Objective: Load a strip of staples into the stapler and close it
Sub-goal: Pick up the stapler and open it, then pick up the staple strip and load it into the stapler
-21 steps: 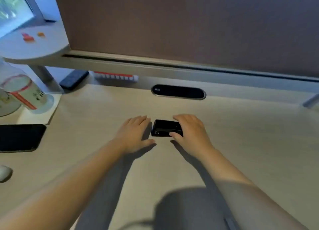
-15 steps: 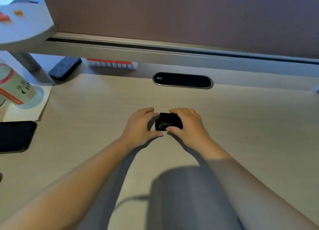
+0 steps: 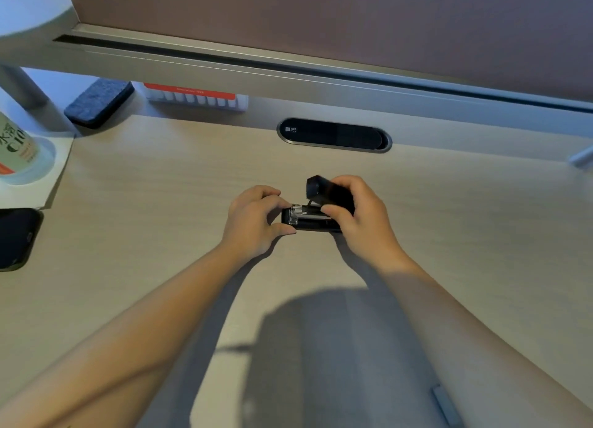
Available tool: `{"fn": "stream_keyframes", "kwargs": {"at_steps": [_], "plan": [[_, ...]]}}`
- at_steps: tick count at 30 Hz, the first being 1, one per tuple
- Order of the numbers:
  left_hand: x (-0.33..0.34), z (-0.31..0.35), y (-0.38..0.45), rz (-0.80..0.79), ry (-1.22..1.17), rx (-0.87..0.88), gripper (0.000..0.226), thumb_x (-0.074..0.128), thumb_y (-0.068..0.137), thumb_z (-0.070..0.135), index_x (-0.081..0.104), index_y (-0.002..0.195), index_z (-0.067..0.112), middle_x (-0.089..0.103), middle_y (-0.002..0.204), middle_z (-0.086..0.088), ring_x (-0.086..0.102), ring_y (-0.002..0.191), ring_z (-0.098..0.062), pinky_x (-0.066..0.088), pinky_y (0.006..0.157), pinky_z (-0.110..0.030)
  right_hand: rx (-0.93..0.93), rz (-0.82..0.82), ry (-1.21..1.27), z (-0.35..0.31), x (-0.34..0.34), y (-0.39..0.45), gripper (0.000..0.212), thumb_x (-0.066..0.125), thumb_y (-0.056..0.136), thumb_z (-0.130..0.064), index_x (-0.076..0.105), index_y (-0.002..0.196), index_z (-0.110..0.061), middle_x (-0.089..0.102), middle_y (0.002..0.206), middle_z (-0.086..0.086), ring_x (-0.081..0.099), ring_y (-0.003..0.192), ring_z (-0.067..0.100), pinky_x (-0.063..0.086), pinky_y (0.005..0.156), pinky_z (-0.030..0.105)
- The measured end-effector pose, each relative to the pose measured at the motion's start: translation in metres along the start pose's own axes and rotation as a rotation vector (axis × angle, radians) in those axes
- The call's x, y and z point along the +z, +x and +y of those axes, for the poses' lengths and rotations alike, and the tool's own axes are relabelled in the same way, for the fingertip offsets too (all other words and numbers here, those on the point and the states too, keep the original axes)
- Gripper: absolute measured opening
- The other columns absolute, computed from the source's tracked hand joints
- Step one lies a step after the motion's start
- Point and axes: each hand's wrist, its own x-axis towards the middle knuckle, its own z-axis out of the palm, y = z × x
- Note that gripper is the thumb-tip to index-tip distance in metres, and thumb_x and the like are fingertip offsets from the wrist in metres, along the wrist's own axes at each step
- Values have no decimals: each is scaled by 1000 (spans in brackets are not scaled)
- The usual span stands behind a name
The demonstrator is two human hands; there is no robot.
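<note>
Black stapler (image 3: 309, 220) on desk (image 3: 154, 235), frame centre, lid swung up, metal staple channel exposed. Left hand (image 3: 253, 222) at stapler's 9 o'clock end, thumb and fingers pinching base front. Right hand (image 3: 359, 216) at 3 o'clock, fingers wrapped round raised lid (image 3: 327, 190). Staple strip: cannot tell.

**Pale worktop under a brown partition**

A light wood-grain worktop (image 3: 449, 235) runs back to a grey metal rail (image 3: 288, 74) carrying a brown partition panel (image 3: 321, 17). A dark oval cable port (image 3: 333, 135) sits near the rail. Cool bluish light falls at far left.
</note>
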Motion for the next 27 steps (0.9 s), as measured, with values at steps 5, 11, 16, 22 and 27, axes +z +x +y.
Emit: {"fn": "stream_keyframes", "kwargs": {"at_steps": [5, 11, 16, 22, 27], "plan": [[-1, 2, -3, -4, 29, 17, 41, 73, 66, 21, 65, 104, 8, 57, 120, -13, 46, 119, -28, 33, 99, -35, 22, 204, 151, 4, -10, -12, 29, 45, 88, -2, 42, 116, -9, 50, 102, -1, 51, 94, 18, 39, 68, -1], [3, 5, -7, 16, 75, 46, 41, 71, 69, 21, 63, 106, 6, 58, 118, -14, 46, 116, -29, 35, 98, -36, 32, 416, 209, 16, -23, -23, 36, 33, 93, -4, 27, 129, -3, 43, 109, 0, 44, 97, 12, 35, 65, -8], [10, 9, -13, 43, 40, 41, 38, 72, 68, 14, 63, 102, 1, 60, 114, -17, 49, 112, -33, 38, 94, -37, 203, 590, 456, 38, -28, -26, 34, 31, 95, -15, 28, 127, -6, 47, 96, -10, 49, 99, 13, 50, 93, 40], [25, 18, -27, 15, 80, 75, 34, 69, 72, 18, 62, 101, 3, 59, 114, -15, 46, 112, -30, 36, 93, -35, 431, 566, 815, 66, -49, -29, 25, 31, 95, -11, 48, 111, -2, 56, 108, 14, 61, 96, 26, 54, 73, 30], [34, 27, -40, 45, 145, 96, 36, 65, 76, 21, 59, 108, 6, 57, 115, -16, 46, 110, -31, 39, 92, -39, 338, 474, 472, 95, -63, -58, 23, 47, 89, -21, 51, 67, -18, 54, 74, 2, 54, 71, 17, 49, 78, 35]]}}
